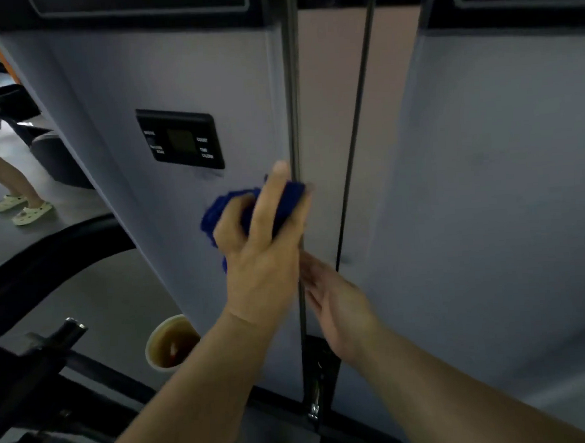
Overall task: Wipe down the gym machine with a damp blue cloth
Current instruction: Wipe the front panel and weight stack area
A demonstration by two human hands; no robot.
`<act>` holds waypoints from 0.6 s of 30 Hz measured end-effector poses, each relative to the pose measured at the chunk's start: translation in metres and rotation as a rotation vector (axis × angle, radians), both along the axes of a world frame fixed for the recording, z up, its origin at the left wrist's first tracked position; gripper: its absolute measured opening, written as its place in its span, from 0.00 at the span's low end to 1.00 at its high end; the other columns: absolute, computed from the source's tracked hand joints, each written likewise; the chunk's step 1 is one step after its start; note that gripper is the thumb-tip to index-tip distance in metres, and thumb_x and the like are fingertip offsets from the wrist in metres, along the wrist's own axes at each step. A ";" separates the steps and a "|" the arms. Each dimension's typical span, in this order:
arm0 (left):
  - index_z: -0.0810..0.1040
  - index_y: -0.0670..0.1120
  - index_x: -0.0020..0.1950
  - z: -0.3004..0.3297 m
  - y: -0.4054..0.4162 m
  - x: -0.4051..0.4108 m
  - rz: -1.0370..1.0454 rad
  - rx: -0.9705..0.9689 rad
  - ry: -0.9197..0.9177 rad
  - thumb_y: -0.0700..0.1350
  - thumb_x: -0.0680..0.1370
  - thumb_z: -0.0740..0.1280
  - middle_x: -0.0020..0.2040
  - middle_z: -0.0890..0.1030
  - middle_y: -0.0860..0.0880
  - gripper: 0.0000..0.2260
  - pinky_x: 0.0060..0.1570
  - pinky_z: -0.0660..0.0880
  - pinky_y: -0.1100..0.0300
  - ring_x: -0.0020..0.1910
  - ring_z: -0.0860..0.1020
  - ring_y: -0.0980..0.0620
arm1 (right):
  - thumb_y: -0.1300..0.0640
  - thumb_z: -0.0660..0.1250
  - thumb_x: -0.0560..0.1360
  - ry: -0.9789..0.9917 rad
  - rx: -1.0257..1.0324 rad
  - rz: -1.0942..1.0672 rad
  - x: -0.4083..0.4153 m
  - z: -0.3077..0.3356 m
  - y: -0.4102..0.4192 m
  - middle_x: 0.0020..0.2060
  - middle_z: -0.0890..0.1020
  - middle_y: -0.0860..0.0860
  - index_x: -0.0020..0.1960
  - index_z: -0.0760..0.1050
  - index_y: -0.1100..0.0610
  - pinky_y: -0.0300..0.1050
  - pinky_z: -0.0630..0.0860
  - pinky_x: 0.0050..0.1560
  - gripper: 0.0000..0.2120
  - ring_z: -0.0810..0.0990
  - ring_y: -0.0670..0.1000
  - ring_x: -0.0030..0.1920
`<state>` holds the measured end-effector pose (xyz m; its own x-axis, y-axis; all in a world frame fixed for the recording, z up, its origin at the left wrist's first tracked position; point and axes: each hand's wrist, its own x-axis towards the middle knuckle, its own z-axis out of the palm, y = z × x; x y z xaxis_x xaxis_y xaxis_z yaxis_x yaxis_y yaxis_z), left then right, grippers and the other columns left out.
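Across most of the view, the pale grey shroud (186,73) of the gym machine was seen, with a second grey panel (504,174) beside it to the right and a black band of lettering, too blurred to be read, along the top of each. Between the two panels a dark vertical rod (289,84) and a thinner dark cable (357,125) were shown against a beige backing. A small black display (180,139) was set into the left shroud; the word "COUNT" could be made out on it, while the other small white labels were too soft to be read with certainty. A dark grey floor (4,239) lay to the left, where another person's legs in pale clogs (32,212) were seen, and a curved black frame bar (46,257) crossed the lower left. A paper cup of brown drink (170,343) stood low beside the shroud. The blue cloth (225,208) was bunched and pressed against the shroud's right edge, just below the display, gripped by the left hand (262,254) with fingers curled over it. The right hand (337,304) was held flat, fingers straight, just beside the rod and below the cloth.
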<state>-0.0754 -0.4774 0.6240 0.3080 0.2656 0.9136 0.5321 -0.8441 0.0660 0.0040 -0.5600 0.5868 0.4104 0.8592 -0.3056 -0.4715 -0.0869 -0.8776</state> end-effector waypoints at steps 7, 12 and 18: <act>0.69 0.55 0.73 -0.084 0.016 -0.018 0.052 0.205 0.307 0.35 0.80 0.58 0.74 0.63 0.57 0.24 0.65 0.61 0.42 0.73 0.56 0.46 | 0.59 0.60 0.82 -0.125 -0.313 0.054 -0.012 -0.039 -0.024 0.68 0.75 0.47 0.72 0.70 0.51 0.36 0.68 0.60 0.19 0.74 0.45 0.62; 0.76 0.55 0.67 -0.060 0.020 -0.019 -0.037 0.201 0.299 0.37 0.75 0.68 0.72 0.65 0.55 0.22 0.60 0.64 0.43 0.70 0.58 0.48 | 0.68 0.60 0.79 -0.139 -0.352 0.061 -0.001 -0.047 -0.037 0.45 0.80 0.43 0.54 0.78 0.50 0.24 0.72 0.33 0.15 0.78 0.38 0.43; 0.69 0.55 0.73 -0.088 0.025 -0.032 -0.116 0.244 0.369 0.37 0.81 0.63 0.77 0.58 0.53 0.23 0.71 0.62 0.41 0.78 0.56 0.49 | 0.65 0.59 0.81 -0.278 -0.270 0.030 -0.009 -0.041 -0.033 0.41 0.82 0.37 0.47 0.76 0.47 0.27 0.74 0.37 0.14 0.78 0.33 0.37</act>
